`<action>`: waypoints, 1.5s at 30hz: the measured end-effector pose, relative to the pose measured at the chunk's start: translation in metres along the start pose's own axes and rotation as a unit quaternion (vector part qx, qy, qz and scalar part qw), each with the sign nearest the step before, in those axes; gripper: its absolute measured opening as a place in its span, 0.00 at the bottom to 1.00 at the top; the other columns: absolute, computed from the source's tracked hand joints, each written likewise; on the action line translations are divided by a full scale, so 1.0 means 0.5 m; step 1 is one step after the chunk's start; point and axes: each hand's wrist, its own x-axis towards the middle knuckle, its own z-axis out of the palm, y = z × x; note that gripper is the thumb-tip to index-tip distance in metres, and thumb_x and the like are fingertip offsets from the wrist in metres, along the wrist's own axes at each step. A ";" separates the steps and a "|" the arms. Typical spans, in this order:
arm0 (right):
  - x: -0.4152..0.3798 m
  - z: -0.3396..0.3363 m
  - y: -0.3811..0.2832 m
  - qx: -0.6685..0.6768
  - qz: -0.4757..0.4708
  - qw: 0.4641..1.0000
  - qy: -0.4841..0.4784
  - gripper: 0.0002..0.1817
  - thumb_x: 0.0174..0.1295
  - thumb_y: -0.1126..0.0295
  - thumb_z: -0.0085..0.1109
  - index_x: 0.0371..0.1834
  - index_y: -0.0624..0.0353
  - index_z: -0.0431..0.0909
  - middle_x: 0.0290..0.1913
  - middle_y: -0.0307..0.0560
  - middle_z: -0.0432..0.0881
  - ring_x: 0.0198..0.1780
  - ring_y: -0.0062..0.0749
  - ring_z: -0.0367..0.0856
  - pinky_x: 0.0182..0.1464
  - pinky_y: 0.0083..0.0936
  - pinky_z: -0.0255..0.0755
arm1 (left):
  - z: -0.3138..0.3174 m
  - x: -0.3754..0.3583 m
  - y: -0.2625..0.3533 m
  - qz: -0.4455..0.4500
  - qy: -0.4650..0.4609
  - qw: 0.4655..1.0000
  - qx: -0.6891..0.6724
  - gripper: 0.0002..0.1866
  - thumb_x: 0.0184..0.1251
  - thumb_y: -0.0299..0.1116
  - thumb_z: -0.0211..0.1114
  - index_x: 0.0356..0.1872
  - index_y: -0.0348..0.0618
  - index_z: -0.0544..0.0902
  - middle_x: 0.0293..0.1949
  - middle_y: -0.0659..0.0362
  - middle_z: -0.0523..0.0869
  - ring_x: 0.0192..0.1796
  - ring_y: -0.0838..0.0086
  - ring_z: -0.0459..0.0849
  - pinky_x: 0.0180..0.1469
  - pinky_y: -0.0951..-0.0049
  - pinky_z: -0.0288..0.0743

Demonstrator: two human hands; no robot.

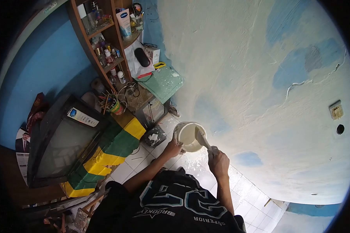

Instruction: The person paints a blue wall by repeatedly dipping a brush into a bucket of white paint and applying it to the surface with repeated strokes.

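My left hand point(174, 147) is wrapped round the side of a round white bucket point(180, 134) and holds it in front of my body. Pale, creamy filler coats the inside of the bucket. In my right hand point(219, 162) is a putty knife point(203, 138), gripped by its handle. Its blade reaches over the bucket's right rim, tilted into the opening. Close on the right rises a wall point(241, 97) with uneven whitish filler, blue patches showing through and a crack.
White floor tiles point(243, 194) with pale splashes lie below. To the left stand an old television point(62, 143), a green-and-yellow cloth point(109, 149) and a wooden shelf point(111, 29) with bottles. A green folder point(163, 83) sits near the wall corner. A socket point(336, 110) is on the wall.
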 end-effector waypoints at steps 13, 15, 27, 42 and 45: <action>-0.033 0.090 0.069 0.079 0.043 0.996 -0.007 0.09 0.60 0.72 0.44 0.37 0.66 0.71 0.29 0.64 0.76 0.29 0.59 0.75 0.30 0.43 0.69 | 0.028 0.016 0.046 -0.088 -0.029 0.988 -0.123 0.40 0.64 0.25 0.51 0.65 0.52 0.30 0.41 0.39 0.77 0.29 0.59 0.84 0.28 0.66 0.83; -0.043 0.112 0.075 0.133 0.021 0.990 0.041 0.09 0.60 0.74 0.45 0.38 0.68 0.72 0.32 0.66 0.76 0.33 0.59 0.75 0.33 0.42 0.70 | 0.031 0.021 0.027 -0.101 -0.036 0.985 -0.137 0.40 0.64 0.25 0.51 0.65 0.53 0.30 0.41 0.39 0.77 0.29 0.59 0.84 0.28 0.65 0.83; -0.075 0.183 0.110 0.146 0.001 0.988 0.053 0.13 0.59 0.77 0.45 0.45 0.71 0.72 0.39 0.66 0.77 0.39 0.57 0.77 0.40 0.39 0.73 | 0.053 0.019 -0.018 -0.119 -0.011 0.982 -0.144 0.40 0.64 0.25 0.50 0.65 0.56 0.30 0.43 0.39 0.77 0.29 0.59 0.84 0.28 0.65 0.83; -0.088 0.212 0.105 0.154 -0.016 0.983 0.099 0.13 0.58 0.77 0.48 0.46 0.70 0.71 0.36 0.64 0.77 0.35 0.54 0.78 0.34 0.38 0.73 | 0.044 0.001 -0.010 -0.122 0.012 0.982 -0.146 0.40 0.63 0.23 0.50 0.65 0.58 0.32 0.49 0.38 0.72 0.32 0.56 0.84 0.30 0.64 0.83; -0.096 0.217 0.101 0.154 0.003 0.984 0.087 0.13 0.58 0.77 0.48 0.47 0.70 0.71 0.35 0.63 0.77 0.35 0.54 0.78 0.34 0.38 0.73 | 0.045 0.002 -0.021 -0.126 0.006 0.978 -0.169 0.40 0.63 0.23 0.50 0.65 0.58 0.32 0.50 0.38 0.71 0.32 0.56 0.84 0.30 0.64 0.83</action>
